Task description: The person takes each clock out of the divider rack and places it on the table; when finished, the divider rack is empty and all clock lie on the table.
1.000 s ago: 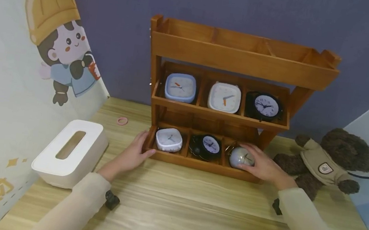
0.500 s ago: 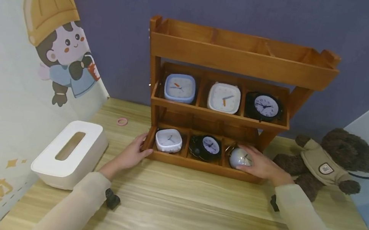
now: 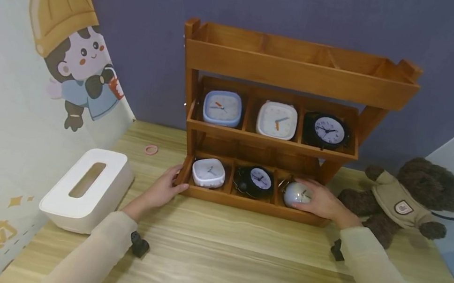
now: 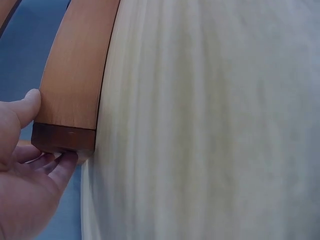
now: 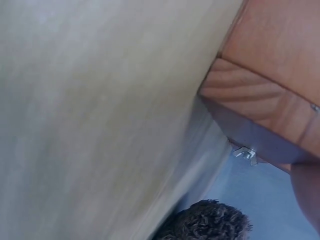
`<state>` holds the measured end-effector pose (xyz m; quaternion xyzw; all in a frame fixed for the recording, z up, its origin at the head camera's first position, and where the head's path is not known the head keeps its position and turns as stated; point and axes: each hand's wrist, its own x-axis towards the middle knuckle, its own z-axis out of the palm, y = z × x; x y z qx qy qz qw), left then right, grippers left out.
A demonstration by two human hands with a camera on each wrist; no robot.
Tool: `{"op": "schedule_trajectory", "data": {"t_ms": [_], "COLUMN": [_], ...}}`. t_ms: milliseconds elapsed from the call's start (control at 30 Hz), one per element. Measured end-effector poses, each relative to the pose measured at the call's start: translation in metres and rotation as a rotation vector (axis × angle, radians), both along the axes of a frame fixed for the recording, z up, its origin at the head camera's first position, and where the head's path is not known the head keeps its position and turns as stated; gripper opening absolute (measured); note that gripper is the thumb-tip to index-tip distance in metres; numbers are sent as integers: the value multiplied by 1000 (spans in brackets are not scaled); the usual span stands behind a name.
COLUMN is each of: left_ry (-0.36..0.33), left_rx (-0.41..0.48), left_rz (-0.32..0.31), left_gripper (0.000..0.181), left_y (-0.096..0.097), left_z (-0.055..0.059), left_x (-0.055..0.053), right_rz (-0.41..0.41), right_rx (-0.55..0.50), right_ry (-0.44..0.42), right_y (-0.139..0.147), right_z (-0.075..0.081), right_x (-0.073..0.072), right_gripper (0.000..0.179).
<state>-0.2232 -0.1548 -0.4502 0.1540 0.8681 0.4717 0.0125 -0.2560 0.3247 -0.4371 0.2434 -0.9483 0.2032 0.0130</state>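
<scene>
A brown wooden rack has three tiers, with alarm clocks in the lower two. My left hand grips the left end of the bottom tier; in the left wrist view its thumb lies by the front board and its fingers curl at the end. At the bottom right compartment, my right hand holds a round silvery alarm clock, partly covering it. Beside that clock are a black alarm clock and a white one. The right wrist view shows the rack's end and only a sliver of hand.
The middle tier holds a blue clock, a white clock and a black clock. A white tissue box and a pink ring are left. A brown teddy bear lies right, near the rack.
The whole view shifts slightly. My left hand stays on the rack's end and my right hand stays at the silvery clock; the clocks keep their compartments.
</scene>
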Motion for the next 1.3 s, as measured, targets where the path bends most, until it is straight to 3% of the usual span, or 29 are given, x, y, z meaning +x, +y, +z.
{"op": "schedule_trajectory", "data": {"t_ms": [200, 633, 933, 1133, 1300], "left_ry": [-3, -14, -9, -21, -15], "left_rx": [-18, -83, -88, -101, -108], "left_rz": [-1, 18, 6, -3, -2], "left_gripper": [63, 64, 64, 64, 64], "left_y": [0, -1, -1, -1, -1], "left_z": [2, 8, 9, 9, 8], "left_x": [-2, -1, -2, -3, -3], "right_rz": [-63, -97, -84, -90, -82], "right_rx": [-66, -156, -170, -165, -181], "right_ry": [-15, 0, 41, 58, 42], "right_y": [2, 10, 32, 50, 67], "right_z": [4, 38, 45, 49, 42], "right_x": [3, 26, 53, 80, 101], "right_gripper": [83, 74, 74, 73, 74]}}
